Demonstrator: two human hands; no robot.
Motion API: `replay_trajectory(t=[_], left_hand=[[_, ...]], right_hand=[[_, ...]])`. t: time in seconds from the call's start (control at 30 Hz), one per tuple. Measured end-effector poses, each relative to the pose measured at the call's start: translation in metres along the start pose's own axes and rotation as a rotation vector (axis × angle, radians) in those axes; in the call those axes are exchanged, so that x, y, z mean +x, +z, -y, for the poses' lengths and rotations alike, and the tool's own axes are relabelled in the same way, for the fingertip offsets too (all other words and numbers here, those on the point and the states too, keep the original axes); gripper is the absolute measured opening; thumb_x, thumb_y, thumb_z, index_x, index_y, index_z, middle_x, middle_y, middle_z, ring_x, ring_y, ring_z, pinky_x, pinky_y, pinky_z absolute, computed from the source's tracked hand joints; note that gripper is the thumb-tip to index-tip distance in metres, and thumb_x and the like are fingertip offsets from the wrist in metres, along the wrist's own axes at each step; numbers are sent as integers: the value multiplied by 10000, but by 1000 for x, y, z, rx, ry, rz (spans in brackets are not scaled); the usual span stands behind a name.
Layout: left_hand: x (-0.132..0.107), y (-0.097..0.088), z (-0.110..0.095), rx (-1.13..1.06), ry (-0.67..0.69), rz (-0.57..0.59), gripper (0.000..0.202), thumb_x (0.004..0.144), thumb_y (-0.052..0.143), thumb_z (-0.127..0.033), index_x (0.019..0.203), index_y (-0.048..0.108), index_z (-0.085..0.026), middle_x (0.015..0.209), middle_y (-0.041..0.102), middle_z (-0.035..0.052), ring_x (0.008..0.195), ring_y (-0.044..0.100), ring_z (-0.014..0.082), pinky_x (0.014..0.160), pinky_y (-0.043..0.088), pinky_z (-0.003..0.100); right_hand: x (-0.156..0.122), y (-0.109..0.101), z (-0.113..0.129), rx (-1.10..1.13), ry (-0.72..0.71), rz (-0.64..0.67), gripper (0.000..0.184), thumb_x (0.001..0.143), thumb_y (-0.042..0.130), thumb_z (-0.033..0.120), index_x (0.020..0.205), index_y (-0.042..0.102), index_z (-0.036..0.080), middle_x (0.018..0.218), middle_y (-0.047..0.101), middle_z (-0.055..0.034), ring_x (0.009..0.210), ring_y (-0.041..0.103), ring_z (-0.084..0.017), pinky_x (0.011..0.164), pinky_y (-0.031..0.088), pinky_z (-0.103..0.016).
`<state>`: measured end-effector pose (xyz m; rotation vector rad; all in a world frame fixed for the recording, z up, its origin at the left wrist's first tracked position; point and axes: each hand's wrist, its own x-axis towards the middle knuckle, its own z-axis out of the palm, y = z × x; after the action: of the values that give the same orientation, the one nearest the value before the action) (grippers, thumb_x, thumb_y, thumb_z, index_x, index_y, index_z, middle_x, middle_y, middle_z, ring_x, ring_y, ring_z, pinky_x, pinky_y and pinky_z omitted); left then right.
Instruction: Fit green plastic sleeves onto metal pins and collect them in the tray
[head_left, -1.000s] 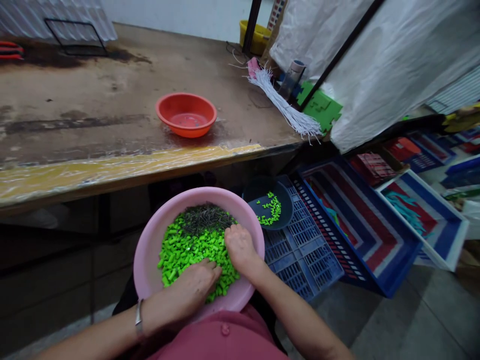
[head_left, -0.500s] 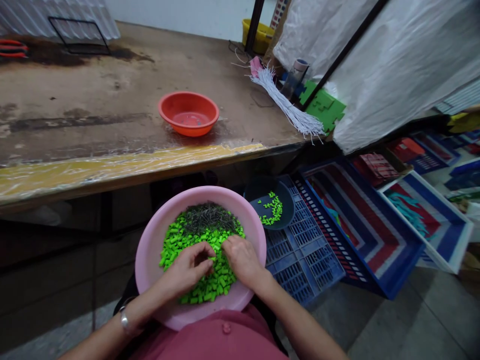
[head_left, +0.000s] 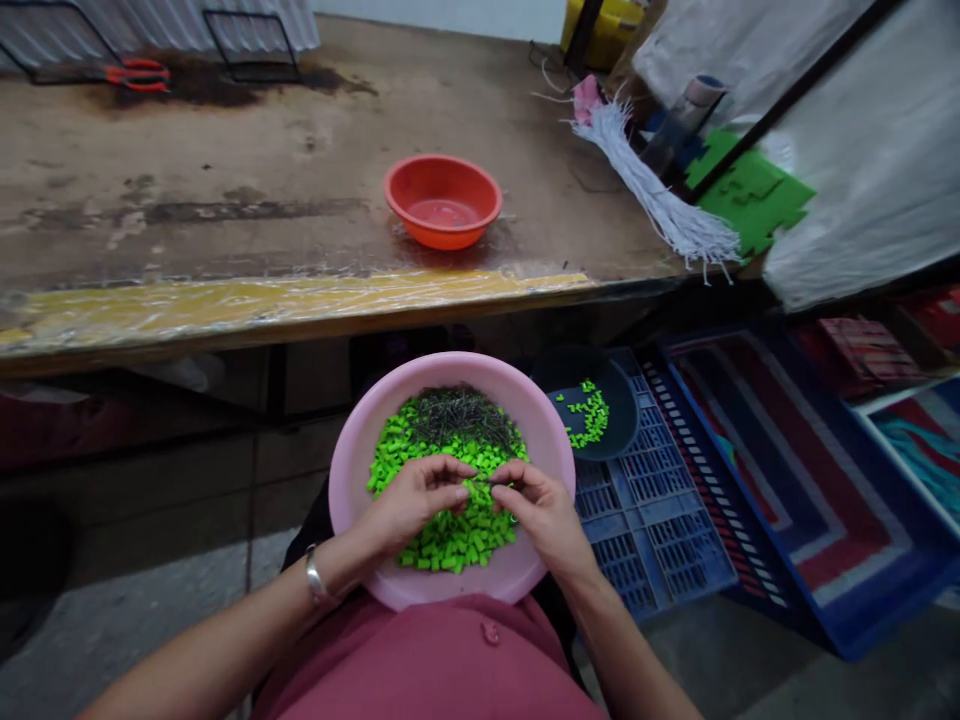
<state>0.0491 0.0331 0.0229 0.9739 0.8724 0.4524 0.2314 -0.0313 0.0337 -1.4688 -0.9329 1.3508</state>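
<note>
A pink basin (head_left: 352,440) rests on my lap. Inside it is a heap of small bright green plastic pieces (head_left: 457,548), with a pile of thin dark metal pins (head_left: 461,415) lying on the far side. Over the middle of the heap, my left hand (head_left: 424,497) pinches a small green piece between thumb and fingers, though the fingertips partly cover it. Facing it from the right, almost tip to tip, my right hand (head_left: 540,510) is also closed in a pinch. What sits in the right fingertips is too small to make out.
An orange bowl (head_left: 442,205) stands on the worktable (head_left: 262,150) ahead. White cords (head_left: 652,185) and a green foam mat (head_left: 757,195) lie at its right. Below, a dark bowl (head_left: 626,420) with green pieces sits on a blue crate (head_left: 652,530), beside a striped-lined blue tray (head_left: 847,560).
My right hand has lifted out of the green pieces and come up facing my left hand, fingertips nearly together. The view has shifted left, so everything appears farther right.
</note>
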Motion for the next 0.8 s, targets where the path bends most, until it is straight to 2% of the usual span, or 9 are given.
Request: replay_trajectory(t=[0.2, 0.33, 0.47, 0.6, 0.67, 0.7, 0.73, 0.8], left_hand=[[-3, 0, 0, -40, -46, 23, 332, 718, 736, -339, 964, 663, -129, 745, 619, -9, 591, 552, 106, 629, 443, 280], [-3, 1, 2, -79, -55, 60, 332, 729, 739, -379, 928, 645, -130, 661, 573, -28, 555, 523, 101, 570, 462, 265], [-3, 2, 2, -79, -57, 78, 341, 718, 745, -411, 874, 609, -139, 625, 531, -44, 541, 507, 101, 517, 456, 243], [-4, 1, 2, 71, -57, 80, 319, 757, 699, -441, 784, 575, -148, 628, 523, -41, 510, 483, 86, 496, 407, 221], [-4, 0, 5, 132, -70, 81, 323, 771, 673, -458, 774, 569, -152, 636, 519, -39, 516, 477, 89, 497, 393, 219], [-4, 0, 6, 156, -80, 78, 323, 776, 664, -464, 776, 566, -156, 641, 516, -37, 526, 476, 93, 500, 394, 220], [-4, 0, 8, 178, -91, 75, 322, 780, 656, -467, 780, 562, -160, 643, 513, -37, 532, 474, 97, 502, 392, 220], [-4, 1, 13, 215, -122, 75, 317, 794, 636, -475, 791, 550, -170, 641, 505, -40, 526, 458, 99, 495, 374, 219]], right_hand=[[-4, 6, -4, 107, 60, 0, 136, 749, 737, 252, 864, 695, 192, 743, 632, 30, 618, 573, -93, 622, 465, -230], [-3, 8, -9, 113, 71, -4, 156, 749, 741, 265, 872, 685, 188, 768, 642, 22, 622, 574, -97, 623, 479, -235], [-3, 12, -11, 17, 7, 1, 106, 783, 690, 228, 880, 683, 187, 789, 654, 9, 678, 585, -112, 641, 474, -236], [-12, 13, 2, -240, -128, 77, 85, 807, 651, 153, 861, 700, 198, 820, 666, 2, 789, 618, -140, 736, 484, -261], [-15, 1, 10, -345, -213, 101, 85, 835, 648, 172, 878, 714, 205, 843, 682, -9, 826, 634, -154, 757, 494, -269], [-15, -10, 12, -380, -253, 66, 84, 855, 641, 199, 889, 718, 207, 862, 693, -18, 841, 642, -161, 765, 501, -273], [-12, -26, 12, -414, -277, -13, 102, 875, 626, 232, 905, 719, 205, 883, 704, -27, 848, 650, -167, 770, 509, -278], [-1, -69, 5, -544, -244, -266, 178, 910, 573, 298, 954, 715, 199, 915, 723, -39, 834, 668, -172, 767, 526, -285]])
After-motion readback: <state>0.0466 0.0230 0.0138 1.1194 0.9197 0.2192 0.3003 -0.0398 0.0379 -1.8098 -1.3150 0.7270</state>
